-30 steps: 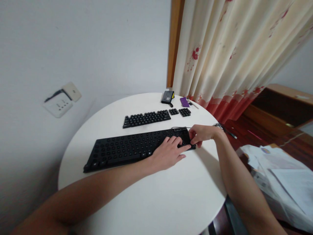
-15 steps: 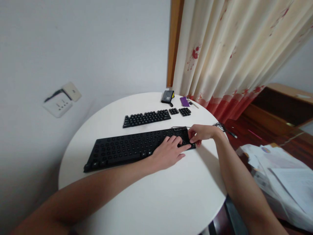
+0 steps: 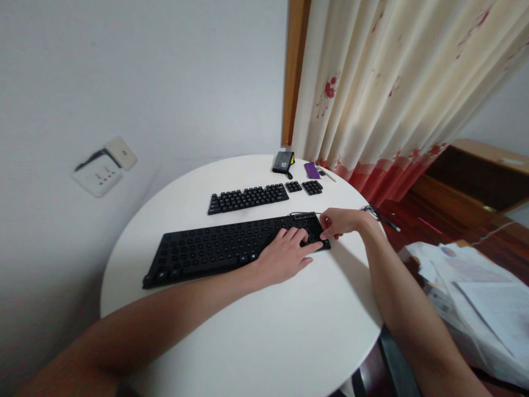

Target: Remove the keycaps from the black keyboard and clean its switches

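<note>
A black keyboard base [image 3: 215, 251] with its keycaps off lies across the round white table [image 3: 264, 325]. My left hand [image 3: 285, 255] rests flat on the base's right part, fingers stretched over the sockets. My right hand [image 3: 341, 222] is at the base's right end, fingers curled in a pinch against its edge; what it pinches is hidden. Behind the base, the removed keycaps [image 3: 247, 198] are laid out in rows, with two smaller groups of keycaps [image 3: 312, 188] to their right.
A dark pouch [image 3: 283, 162], a purple object [image 3: 311, 170] and a thin stick lie at the table's far edge. A cable [image 3: 378, 216] runs off the right side. Curtain [image 3: 392, 94] hangs behind; papers [image 3: 475, 298] are piled at right. A wall socket [image 3: 101, 171] is at left.
My right hand has shifted slightly up along the base's right end. My left hand stays flat on the base.
</note>
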`<state>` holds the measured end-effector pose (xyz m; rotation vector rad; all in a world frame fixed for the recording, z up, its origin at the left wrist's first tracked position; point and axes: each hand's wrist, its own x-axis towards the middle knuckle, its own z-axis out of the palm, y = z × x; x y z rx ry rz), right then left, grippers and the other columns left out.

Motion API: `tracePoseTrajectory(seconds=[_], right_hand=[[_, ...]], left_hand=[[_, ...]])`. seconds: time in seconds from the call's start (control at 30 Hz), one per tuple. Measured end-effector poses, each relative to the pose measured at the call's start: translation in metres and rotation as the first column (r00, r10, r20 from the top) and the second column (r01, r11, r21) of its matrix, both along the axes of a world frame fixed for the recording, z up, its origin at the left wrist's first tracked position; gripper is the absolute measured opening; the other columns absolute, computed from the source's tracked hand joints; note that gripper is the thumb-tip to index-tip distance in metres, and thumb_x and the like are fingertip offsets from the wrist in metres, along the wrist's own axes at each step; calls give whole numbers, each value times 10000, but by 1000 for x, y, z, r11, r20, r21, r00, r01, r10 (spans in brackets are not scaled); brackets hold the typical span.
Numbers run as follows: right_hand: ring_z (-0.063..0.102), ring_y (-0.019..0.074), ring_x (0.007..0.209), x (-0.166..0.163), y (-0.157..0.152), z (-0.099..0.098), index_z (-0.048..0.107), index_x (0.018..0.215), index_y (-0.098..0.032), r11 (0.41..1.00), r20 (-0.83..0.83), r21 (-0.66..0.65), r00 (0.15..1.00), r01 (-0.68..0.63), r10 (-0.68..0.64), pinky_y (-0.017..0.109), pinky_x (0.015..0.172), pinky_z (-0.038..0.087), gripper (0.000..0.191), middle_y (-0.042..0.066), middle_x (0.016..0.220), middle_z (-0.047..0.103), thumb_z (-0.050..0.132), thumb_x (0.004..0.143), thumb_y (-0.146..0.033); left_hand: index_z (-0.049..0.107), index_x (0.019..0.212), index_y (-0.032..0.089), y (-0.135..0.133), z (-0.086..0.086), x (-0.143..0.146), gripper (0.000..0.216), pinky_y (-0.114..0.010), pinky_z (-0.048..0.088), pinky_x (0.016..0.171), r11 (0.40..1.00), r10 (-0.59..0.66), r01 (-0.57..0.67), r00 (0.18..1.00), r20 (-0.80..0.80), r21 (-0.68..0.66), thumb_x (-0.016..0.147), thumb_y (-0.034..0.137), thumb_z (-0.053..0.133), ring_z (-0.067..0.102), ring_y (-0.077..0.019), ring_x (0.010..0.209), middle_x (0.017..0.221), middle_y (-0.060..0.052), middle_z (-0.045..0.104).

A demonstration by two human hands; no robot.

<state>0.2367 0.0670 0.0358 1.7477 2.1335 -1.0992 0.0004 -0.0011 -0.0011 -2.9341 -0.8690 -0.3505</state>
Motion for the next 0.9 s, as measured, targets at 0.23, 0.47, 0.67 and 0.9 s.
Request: tracePoseTrajectory(seconds=[0.23, 0.47, 0.67, 0.9], right_hand=[[619, 152, 637, -1, 1, 3, 578, 795, -170, 999, 43, -26, 999, 20, -19, 228, 544, 445, 309, 41, 699, 679, 771, 703, -393], [621, 152, 640, 1, 4, 0, 607, 834, -166, 999, 75, -16, 996, 44, -43, 236, 542, 453, 335, 48, 744, 690, 779, 689, -413], [633, 152, 649, 3, 6, -2, 620, 861, -164, 999, 79, -12, 996, 39, -38, 239, 563, 472, 381, 43, 754, 699, 792, 664, -441], [654, 160, 626, 4, 8, -7, 595, 843, -168, 996, 36, -48, 997, 71, -69, 246, 560, 512, 365, 39, 705, 701, 804, 665, -408]], left_hand=[[457, 1398, 354, 0, 2, 1, 439, -366, 327, 874, 1000, 5, -5, 1000, -20, -6, 964, 400, 504, 451, -235, 1052, 1164, -56, 509], [464, 1390, 350, 0, 1, 1, 440, -370, 330, 865, 1000, 4, -4, 1000, -13, -1, 957, 397, 521, 451, -240, 1047, 1160, -60, 511], [455, 1395, 353, 0, 1, 1, 437, -364, 331, 865, 1000, 7, -7, 1000, -16, -4, 963, 402, 507, 451, -234, 1041, 1150, -55, 511], [448, 1401, 344, 0, 1, 0, 446, -368, 327, 870, 1000, 6, -6, 1000, -18, 3, 963, 403, 505, 450, -238, 1043, 1152, -62, 513]])
